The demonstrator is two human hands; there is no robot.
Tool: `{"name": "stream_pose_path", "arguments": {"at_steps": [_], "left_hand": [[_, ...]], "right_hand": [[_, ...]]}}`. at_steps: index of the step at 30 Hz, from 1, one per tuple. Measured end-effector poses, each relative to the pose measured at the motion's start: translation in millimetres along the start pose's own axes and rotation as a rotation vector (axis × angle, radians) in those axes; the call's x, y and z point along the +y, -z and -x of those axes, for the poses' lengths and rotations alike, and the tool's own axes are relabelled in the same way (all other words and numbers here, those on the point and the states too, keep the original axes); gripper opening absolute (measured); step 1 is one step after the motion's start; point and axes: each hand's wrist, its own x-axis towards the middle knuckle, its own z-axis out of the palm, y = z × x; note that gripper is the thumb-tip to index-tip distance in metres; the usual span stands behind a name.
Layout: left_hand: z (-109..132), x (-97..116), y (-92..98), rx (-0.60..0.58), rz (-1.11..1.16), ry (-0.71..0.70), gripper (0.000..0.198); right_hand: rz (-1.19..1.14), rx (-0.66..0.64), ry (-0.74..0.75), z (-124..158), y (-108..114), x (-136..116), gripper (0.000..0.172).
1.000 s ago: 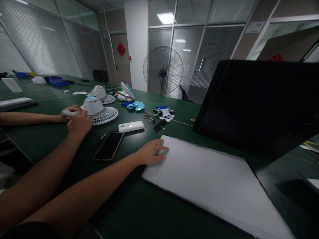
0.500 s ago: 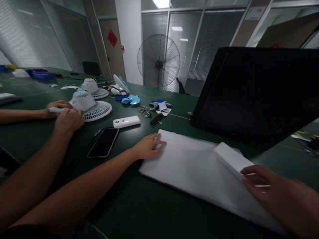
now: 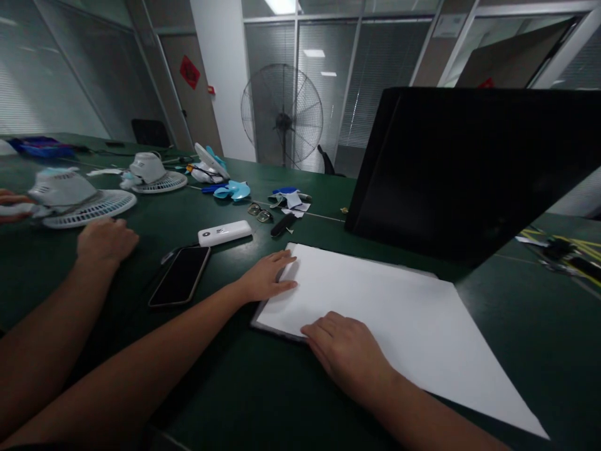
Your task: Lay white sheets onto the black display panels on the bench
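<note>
A large, flat, white rectangular sheet (image 3: 399, 307) lies on the dark green tabletop (image 3: 328, 194); call its middle the dial's centre, with twelve pointing away from the wearer. A thin grey edge shows beneath its left end. The left hand (image 3: 267, 275) rests at nine to ten o'clock, thumb and fingers spread apart, fingertips touching the sheet. The right hand (image 3: 347, 351) lies at seven to eight o'clock on the near edge, fingers together and bent; whether they pinch that edge I cannot tell.

At one o'clock a large black rectangular panel (image 3: 469, 169) leans over the table. A black-screened smartphone (image 3: 181, 277) lies at nine o'clock, with a white oblong plastic device (image 3: 225, 233) just beyond it. Farther out, between nine and ten, a co-worker's hand (image 3: 107, 239) rests near a white plastic fan housing (image 3: 66, 188).
</note>
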Motion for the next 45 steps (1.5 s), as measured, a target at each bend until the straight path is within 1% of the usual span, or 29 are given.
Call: {"name": "stream_pose_path", "arguments": {"at_steps": [3, 5, 7, 10, 14, 17, 22, 28, 29, 30, 32, 34, 35, 37, 39, 41, 42, 43, 45], "left_hand": [[0, -2, -0.8, -0.005, -0.001, -0.024, 0.065], [0, -4, -1.1, -0.004, 0.001, -0.045, 0.058], [0, -5, -1.7, -0.005, -0.005, -0.053, 0.055], [-1, -7, -3.4, -0.015, -0.003, -0.052, 0.056], [-1, -7, -4.8, -0.019, -0.004, -0.049, 0.059], [-1, -6, -4.0, -0.007, 0.015, -0.042, 0.06], [-3, -8, -4.1, 0.023, 0.042, -0.042, 0.062], [-4, -11, -5.2, 0.003, 0.015, -0.069, 0.057], [-4, -11, -5.2, 0.001, 0.011, -0.072, 0.057], [-4, -11, -5.2, -0.002, 0.005, -0.075, 0.057], [-5, -9, -5.0, -0.015, -0.014, -0.072, 0.057], [-6, -7, -4.8, -0.038, -0.047, -0.059, 0.058], [-6, -6, -4.8, -0.048, -0.068, -0.051, 0.058], [-6, -3, -4.6, -0.065, -0.106, -0.035, 0.06], [-5, 0, -4.5, -0.068, -0.13, -0.02, 0.061], [-4, 2, -4.5, -0.069, -0.137, -0.009, 0.061], [-3, 3, -4.5, -0.068, -0.137, -0.005, 0.061], [-3, 4, -4.5, -0.07, -0.134, -0.002, 0.06], [-2, 6, -4.7, -0.079, -0.121, 0.0, 0.061]], "right_hand": [[-0.072, 0.009, 0.029, -1, 3, 4, 0.029], [-0.171, 0.033, 0.037, 6, 5, 12, 0.034], [-0.255, 0.057, 0.056, 16, 5, 23, 0.042], [-0.258, 0.094, 0.078, 32, -2, 37, 0.048], [-0.212, 0.182, 0.061, 42, -15, 44, 0.045], [-0.228, 0.207, 0.024, 38, -18, 41, 0.045], [-0.259, 0.152, -0.002, 23, -18, 26, 0.043], [-0.327, 0.101, 0.008, 11, -15, 7, 0.037], [-0.344, 0.078, 0.013, 12, -13, 6, 0.039], [-0.352, 0.045, 0.013, 13, -11, 6, 0.045], [-0.322, -0.042, -0.031, 20, -5, 10, 0.067], [-0.248, -0.121, -0.131, 30, 0, 18, 0.085], [-0.206, -0.147, -0.182, 35, 2, 24, 0.09], [-0.123, -0.152, -0.239, 47, 1, 37, 0.091], [-0.033, -0.085, -0.247, 59, -3, 51, 0.09], [0.064, 0.042, -0.215, 69, -9, 62, 0.089], [0.108, 0.113, -0.173, 72, -12, 65, 0.084], [0.145, 0.188, -0.11, 75, -14, 66, 0.074], [0.198, 0.334, 0.053, 79, -17, 64, 0.046]]}}
